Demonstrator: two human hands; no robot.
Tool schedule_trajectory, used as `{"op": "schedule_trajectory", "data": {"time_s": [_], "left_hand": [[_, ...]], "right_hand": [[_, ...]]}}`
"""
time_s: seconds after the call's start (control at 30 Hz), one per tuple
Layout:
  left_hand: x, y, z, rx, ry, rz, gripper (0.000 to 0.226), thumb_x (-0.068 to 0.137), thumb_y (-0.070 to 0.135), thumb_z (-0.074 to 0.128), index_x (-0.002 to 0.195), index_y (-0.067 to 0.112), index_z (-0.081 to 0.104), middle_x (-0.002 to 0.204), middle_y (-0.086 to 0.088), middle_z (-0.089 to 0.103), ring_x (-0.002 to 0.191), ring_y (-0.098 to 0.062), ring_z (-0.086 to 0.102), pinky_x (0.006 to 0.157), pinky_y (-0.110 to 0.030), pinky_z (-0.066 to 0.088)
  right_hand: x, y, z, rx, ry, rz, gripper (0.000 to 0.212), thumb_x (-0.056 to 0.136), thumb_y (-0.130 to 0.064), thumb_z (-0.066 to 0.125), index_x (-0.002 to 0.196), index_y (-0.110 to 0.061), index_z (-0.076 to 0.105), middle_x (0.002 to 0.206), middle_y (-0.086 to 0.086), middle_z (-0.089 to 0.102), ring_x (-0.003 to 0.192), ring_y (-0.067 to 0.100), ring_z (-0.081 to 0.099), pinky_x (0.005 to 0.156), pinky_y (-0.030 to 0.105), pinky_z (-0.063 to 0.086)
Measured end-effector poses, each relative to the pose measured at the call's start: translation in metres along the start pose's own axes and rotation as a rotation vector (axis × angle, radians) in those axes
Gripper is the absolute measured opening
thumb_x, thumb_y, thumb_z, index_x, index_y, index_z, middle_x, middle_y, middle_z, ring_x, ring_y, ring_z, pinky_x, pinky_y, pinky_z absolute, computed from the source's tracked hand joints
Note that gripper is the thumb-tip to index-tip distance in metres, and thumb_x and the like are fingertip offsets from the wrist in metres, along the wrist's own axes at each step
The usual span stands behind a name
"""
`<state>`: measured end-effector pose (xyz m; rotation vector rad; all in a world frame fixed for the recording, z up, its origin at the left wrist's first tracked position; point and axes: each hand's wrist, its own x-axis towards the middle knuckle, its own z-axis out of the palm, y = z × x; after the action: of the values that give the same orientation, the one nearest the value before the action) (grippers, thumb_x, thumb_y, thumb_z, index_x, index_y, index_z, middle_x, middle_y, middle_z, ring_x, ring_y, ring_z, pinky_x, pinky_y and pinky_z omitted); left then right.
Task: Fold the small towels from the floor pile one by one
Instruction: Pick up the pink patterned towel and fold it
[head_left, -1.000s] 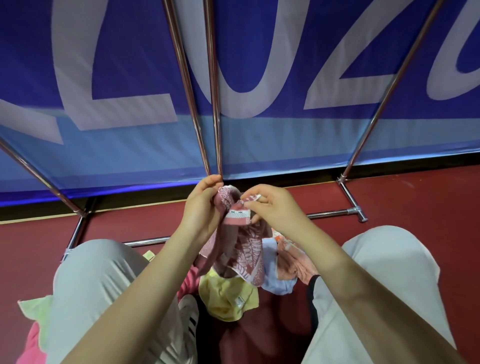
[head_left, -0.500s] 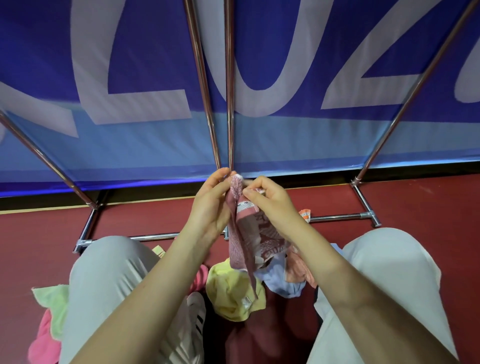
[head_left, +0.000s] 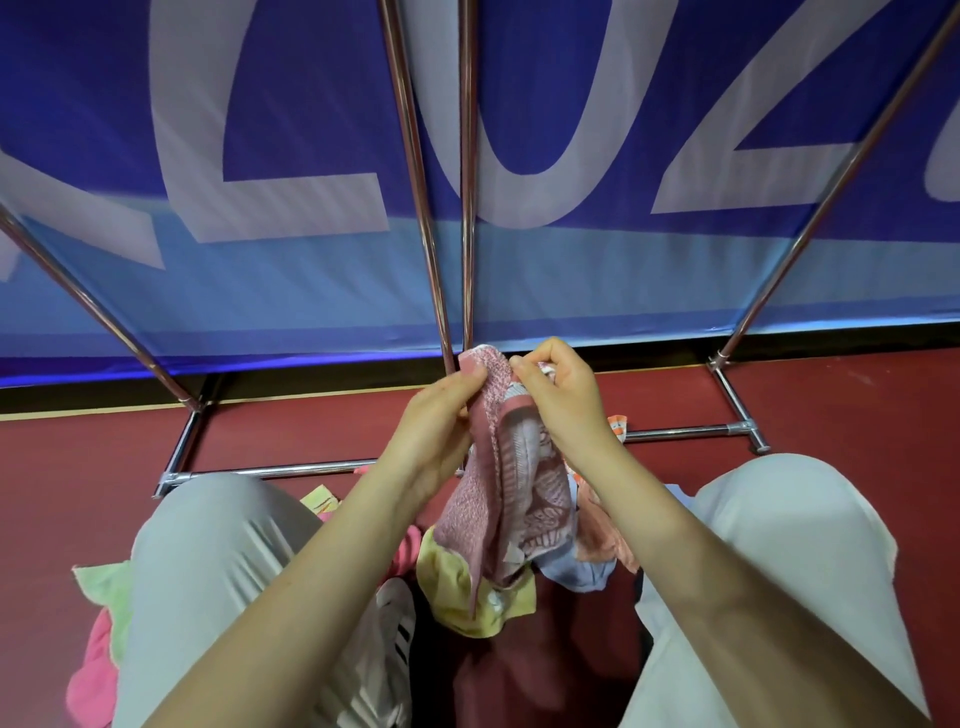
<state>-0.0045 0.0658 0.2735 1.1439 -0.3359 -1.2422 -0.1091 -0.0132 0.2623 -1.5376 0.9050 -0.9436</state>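
**Pink patterned towel held up at its top edge, above the floor pile**

Blue banner (head_left: 311, 156) with large pale lettering fills the field from 9 to 3 o'clock; chrome rack tubes (head_left: 415, 182) cross it and join a base rail on the red floor (head_left: 78, 467). The person's knees in pale trousers (head_left: 208, 571) sit at 7 and 5 o'clock. Between them, at 6 o'clock, lies the floor pile (head_left: 467, 597): a yellow towel uppermost, a light blue one and an orange one just beside it toward 4 o'clock. More towels, green (head_left: 104, 582) and bright pink, lie outside the left knee at 8 o'clock; whether these are folded cannot be told.

At centre, the pink patterned towel (head_left: 519, 499) hangs clear of the floor, its lower end touching or just over the yellow towel. The left hand (head_left: 436, 431) pinches the top edge between thumb and fingers; the right hand (head_left: 561, 400) is curled and pinches the same edge just beside it. The cloth hangs bunched and partly doubled.

Judged step: finding corners before the first fold. To do it well, each hand should likely work outward along the hem to a true corner, draw the edge taut so the cloth hangs flat, and lift it clear of the pile before bringing corner to corner
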Motion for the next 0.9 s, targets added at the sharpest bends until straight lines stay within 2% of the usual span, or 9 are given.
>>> {"op": "schedule_trajectory", "data": {"time_s": [0.1, 0.27, 0.37, 0.47, 0.57, 0.6, 0.67, 0.77, 0.9], "left_hand": [[-0.002, -0.005, 0.0, 0.047, 0.027, 0.044, 0.03, 0.098, 0.018, 0.051, 0.117, -0.002, 0.064, 0.115, -0.023, 0.067, 0.1, -0.029, 0.064, 0.092, -0.04, 0.051], [-0.001, -0.005, -0.002, -0.026, 0.09, 0.102, 0.031, 0.098, 0.018, 0.052, 0.118, -0.002, 0.064, 0.11, -0.021, 0.067, 0.093, -0.025, 0.065, 0.077, -0.029, 0.054], [0.0, -0.004, -0.001, -0.066, 0.131, 0.1, 0.033, 0.097, 0.016, 0.052, 0.122, -0.004, 0.061, 0.114, -0.024, 0.066, 0.095, -0.027, 0.065, 0.075, -0.028, 0.056], [0.002, -0.007, -0.003, -0.059, 0.165, 0.108, 0.031, 0.097, 0.013, 0.052, 0.121, -0.005, 0.061, 0.111, -0.022, 0.068, 0.088, -0.023, 0.068, 0.07, -0.025, 0.056], [0.004, -0.012, -0.004, -0.025, 0.2, 0.119, 0.028, 0.098, 0.01, 0.051, 0.118, -0.004, 0.063, 0.102, -0.017, 0.07, 0.083, -0.019, 0.068, 0.067, -0.024, 0.055], [0.005, -0.013, -0.003, -0.02, 0.212, 0.121, 0.026, 0.098, 0.009, 0.05, 0.116, -0.003, 0.064, 0.098, -0.015, 0.071, 0.08, -0.018, 0.068, 0.065, -0.023, 0.055], [0.004, -0.014, -0.001, -0.027, 0.226, 0.126, 0.023, 0.098, 0.008, 0.049, 0.112, 0.0, 0.065, 0.09, -0.01, 0.072, 0.074, -0.015, 0.069, 0.061, -0.022, 0.054], [0.001, -0.012, 0.002, -0.069, 0.217, 0.124, 0.022, 0.099, 0.008, 0.047, 0.112, 0.001, 0.065, 0.086, -0.008, 0.071, 0.066, -0.011, 0.069, 0.056, -0.02, 0.053], [-0.001, -0.014, 0.002, -0.054, 0.187, 0.098, 0.024, 0.1, 0.011, 0.048, 0.115, 0.001, 0.064, 0.088, -0.01, 0.07, 0.067, -0.012, 0.068, 0.056, -0.021, 0.053]], "right_hand": [[-0.005, -0.002, -0.002, -0.067, -0.042, -0.041, 0.013, 0.089, -0.01, 0.062, 0.078, -0.006, 0.056, 0.071, -0.004, 0.057, 0.064, -0.001, 0.049, 0.062, 0.015, 0.039], [-0.006, 0.003, -0.013, -0.492, -0.131, -0.208, 0.019, 0.092, -0.025, 0.058, 0.078, -0.015, 0.05, 0.067, -0.006, 0.054, 0.064, 0.018, 0.051, 0.061, 0.035, 0.04], [-0.007, 0.003, -0.016, -0.648, -0.186, -0.197, 0.019, 0.097, -0.027, 0.049, 0.084, -0.013, 0.048, 0.063, -0.005, 0.051, 0.059, 0.021, 0.046, 0.059, 0.037, 0.035], [-0.011, -0.001, -0.014, -0.452, -0.141, -0.047, 0.026, 0.099, -0.026, 0.046, 0.082, -0.009, 0.054, 0.064, -0.002, 0.053, 0.056, 0.01, 0.045, 0.058, 0.032, 0.034], [-0.014, -0.008, -0.018, -0.215, -0.166, 0.306, 0.016, 0.095, -0.028, 0.055, 0.094, -0.012, 0.058, 0.073, -0.002, 0.057, 0.064, 0.007, 0.051, 0.06, 0.025, 0.039], [-0.014, -0.01, -0.019, -0.069, -0.207, 0.408, 0.008, 0.091, -0.02, 0.059, 0.096, -0.013, 0.059, 0.079, 0.0, 0.059, 0.072, 0.01, 0.055, 0.066, 0.024, 0.043], [-0.015, -0.013, -0.022, 0.212, -0.3, 0.505, 0.023, 0.084, 0.004, 0.058, 0.1, -0.012, 0.06, 0.087, 0.008, 0.061, 0.079, 0.017, 0.058, 0.075, 0.028, 0.047], [-0.017, -0.013, -0.024, 0.361, -0.455, 0.474, 0.039, 0.073, 0.011, 0.057, 0.106, -0.01, 0.062, 0.097, 0.016, 0.061, 0.09, 0.023, 0.059, 0.087, 0.035, 0.046], [-0.023, -0.014, -0.02, 0.252, -0.408, 0.28, 0.021, 0.088, 0.006, 0.053, 0.094, -0.01, 0.066, 0.093, 0.009, 0.065, 0.092, 0.019, 0.06, 0.087, 0.029, 0.047]]}}
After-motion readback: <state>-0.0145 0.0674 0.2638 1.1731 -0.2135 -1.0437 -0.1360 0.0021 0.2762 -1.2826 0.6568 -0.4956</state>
